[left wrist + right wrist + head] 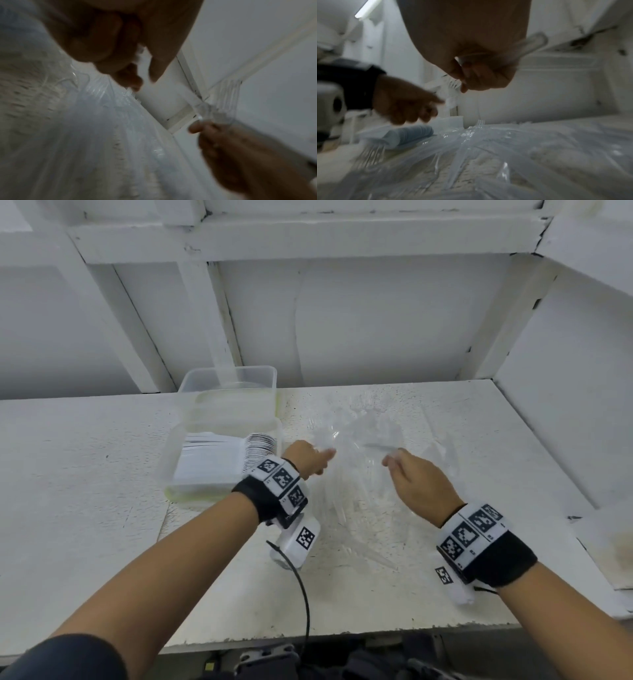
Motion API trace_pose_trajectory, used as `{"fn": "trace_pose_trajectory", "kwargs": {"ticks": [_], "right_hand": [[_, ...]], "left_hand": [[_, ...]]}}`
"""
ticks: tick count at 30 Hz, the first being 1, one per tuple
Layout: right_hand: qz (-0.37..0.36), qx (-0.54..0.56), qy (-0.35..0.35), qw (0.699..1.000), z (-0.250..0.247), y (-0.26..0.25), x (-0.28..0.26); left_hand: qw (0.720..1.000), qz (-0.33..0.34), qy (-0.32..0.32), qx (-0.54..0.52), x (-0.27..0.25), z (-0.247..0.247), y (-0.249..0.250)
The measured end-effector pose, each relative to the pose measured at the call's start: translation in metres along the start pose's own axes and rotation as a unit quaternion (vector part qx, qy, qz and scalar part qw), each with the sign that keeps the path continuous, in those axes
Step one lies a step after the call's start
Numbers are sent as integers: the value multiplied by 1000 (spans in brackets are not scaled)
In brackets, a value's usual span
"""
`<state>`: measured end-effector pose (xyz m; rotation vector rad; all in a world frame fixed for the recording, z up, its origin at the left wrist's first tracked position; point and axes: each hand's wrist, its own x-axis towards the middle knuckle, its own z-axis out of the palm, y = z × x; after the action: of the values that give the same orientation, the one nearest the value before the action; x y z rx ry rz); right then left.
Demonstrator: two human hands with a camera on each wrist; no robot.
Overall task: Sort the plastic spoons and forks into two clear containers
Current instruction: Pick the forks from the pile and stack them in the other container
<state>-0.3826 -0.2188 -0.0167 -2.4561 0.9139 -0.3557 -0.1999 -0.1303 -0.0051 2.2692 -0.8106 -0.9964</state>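
A heap of clear plastic forks lies on the white table in front of me. My right hand grips a bundle of clear forks; their tines stick out past the fingers towards the left hand. My left hand hovers over the heap's left side with thumb and index finger apart and nothing plainly between them, the other fingers curled. Two clear containers stand at the left: the near one holds stacked white spoons, and the far one looks empty.
The white table ends in a front edge close to me and is bounded by white walls behind and to the right. A black cable hangs from my left wrist over the table's front.
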Motion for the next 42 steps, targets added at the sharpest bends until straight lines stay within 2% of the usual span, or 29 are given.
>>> {"fn": "trace_pose_trajectory", "kwargs": {"ticks": [2,5,9,13,17,21,24,27,32,35,37,39,42], "right_hand": [[93,134,19,986,-5,10,-1],[173,261,16,950,-10,20,-3],[189,261,-1,947,-6,21,-4],[189,256,-31,947,0,14,4],[165,210,-34,963,10,3,20],[155,173,-47,972,16,-13,41],[102,80,-61,990,17,-26,64],[47,7,-94,994,20,-36,91],[-8,-159,-204,966,36,-35,127],[-57,-249,-230,939,42,-31,139],[-76,-243,-230,939,42,-29,143],[-79,-201,-205,955,41,-28,144],[-99,-126,-105,981,31,-30,137]], "left_hand": [[993,0,-3,122,10,11,-4],[982,3,2,191,15,25,-5],[977,17,11,212,18,30,-1],[993,-14,-25,117,20,25,-2],[999,-14,-45,-15,8,12,-3],[1000,5,-27,-16,-9,-8,-8],[999,8,-37,-23,-21,-22,-20],[998,-9,-43,-43,-32,-32,-37],[997,-17,-43,-55,-48,-46,-56],[997,-17,-47,-65,-54,-51,-65],[996,-21,-41,-77,-55,-53,-70],[995,-25,-32,-89,-55,-53,-73],[991,-23,-23,-131,-54,-53,-75]]}}
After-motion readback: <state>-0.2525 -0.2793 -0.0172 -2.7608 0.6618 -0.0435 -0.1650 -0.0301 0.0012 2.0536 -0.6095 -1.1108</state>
